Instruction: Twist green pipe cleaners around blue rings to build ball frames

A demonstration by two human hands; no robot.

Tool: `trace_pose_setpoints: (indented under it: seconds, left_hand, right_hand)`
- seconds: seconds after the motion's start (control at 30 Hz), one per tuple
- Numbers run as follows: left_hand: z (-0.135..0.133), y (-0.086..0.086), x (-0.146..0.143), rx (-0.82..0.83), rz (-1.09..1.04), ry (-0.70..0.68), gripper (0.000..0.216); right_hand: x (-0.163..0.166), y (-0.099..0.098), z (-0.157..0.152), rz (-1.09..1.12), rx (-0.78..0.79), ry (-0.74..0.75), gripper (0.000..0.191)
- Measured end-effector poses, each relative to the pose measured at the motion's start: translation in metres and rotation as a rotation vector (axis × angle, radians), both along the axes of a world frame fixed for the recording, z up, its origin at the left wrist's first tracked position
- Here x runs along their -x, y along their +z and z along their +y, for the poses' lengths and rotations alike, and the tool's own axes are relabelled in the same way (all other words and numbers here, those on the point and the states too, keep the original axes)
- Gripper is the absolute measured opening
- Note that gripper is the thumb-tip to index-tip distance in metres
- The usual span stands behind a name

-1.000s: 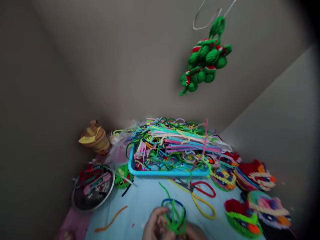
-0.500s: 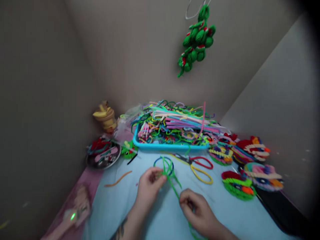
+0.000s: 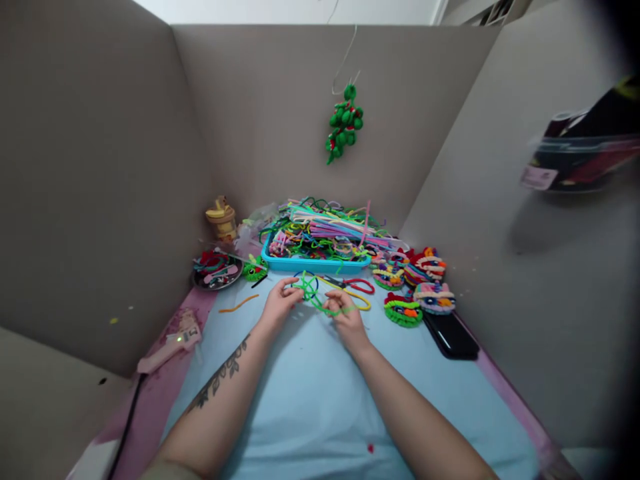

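Observation:
My left hand (image 3: 278,305) pinches the looped end of a green pipe cleaner (image 3: 316,299), where it crosses a blue ring (image 3: 302,279). My right hand (image 3: 347,319) grips the other end of the same green pipe cleaner, fingers curled. Both hands hover just above the light blue table mat (image 3: 310,393), in front of a blue tray (image 3: 315,265) piled with several coloured pipe cleaners.
Red-handled scissors (image 3: 356,285) and a yellow pipe cleaner loop (image 3: 359,300) lie behind my right hand. Finished fuzzy figures (image 3: 417,283) and a black phone (image 3: 451,335) sit at the right. A round tin (image 3: 217,272), an orange pipe cleaner (image 3: 238,305) and a pink glue gun (image 3: 171,344) are at the left. A green ornament (image 3: 344,125) hangs on the grey wall.
The view has tilted down and pulled back, so both forearms now show. My right hand has moved up close to my left hand, still on the green pipe cleaner.

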State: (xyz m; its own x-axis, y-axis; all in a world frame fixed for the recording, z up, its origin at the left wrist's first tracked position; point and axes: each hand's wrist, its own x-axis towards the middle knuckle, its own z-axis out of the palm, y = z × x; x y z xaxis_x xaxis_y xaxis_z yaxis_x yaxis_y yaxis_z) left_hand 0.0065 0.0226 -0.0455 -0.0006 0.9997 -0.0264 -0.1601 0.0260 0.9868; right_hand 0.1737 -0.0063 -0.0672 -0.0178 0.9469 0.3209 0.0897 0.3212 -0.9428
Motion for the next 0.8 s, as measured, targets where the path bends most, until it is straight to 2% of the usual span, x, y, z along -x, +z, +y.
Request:
trace_pose_setpoints:
  seconds: [0.13, 0.2, 0.33, 0.57, 0.8]
  left_hand:
    - [-0.005, 0.002, -0.005, 0.081, -0.010, -0.021, 0.054]
    - [-0.008, 0.002, -0.009, 0.078, -0.016, -0.042, 0.053]
    - [-0.012, 0.000, -0.014, 0.031, -0.024, -0.067, 0.048]
    - [-0.009, -0.014, -0.013, -0.002, -0.014, -0.108, 0.046]
    - [-0.017, -0.021, -0.007, -0.024, 0.015, 0.009, 0.047]
  right_hand:
    - [0.002, -0.002, 0.005, -0.365, -0.272, -0.173, 0.019]
    - [0.007, -0.001, 0.002, -0.427, -0.332, -0.231, 0.019]
    - [0.010, 0.003, -0.001, -0.435, -0.342, -0.297, 0.010]
    - [0.005, -0.004, -0.002, -0.490, -0.329, -0.266, 0.008]
    - [0.013, -0.010, 0.006, -0.593, -0.301, -0.164, 0.010]
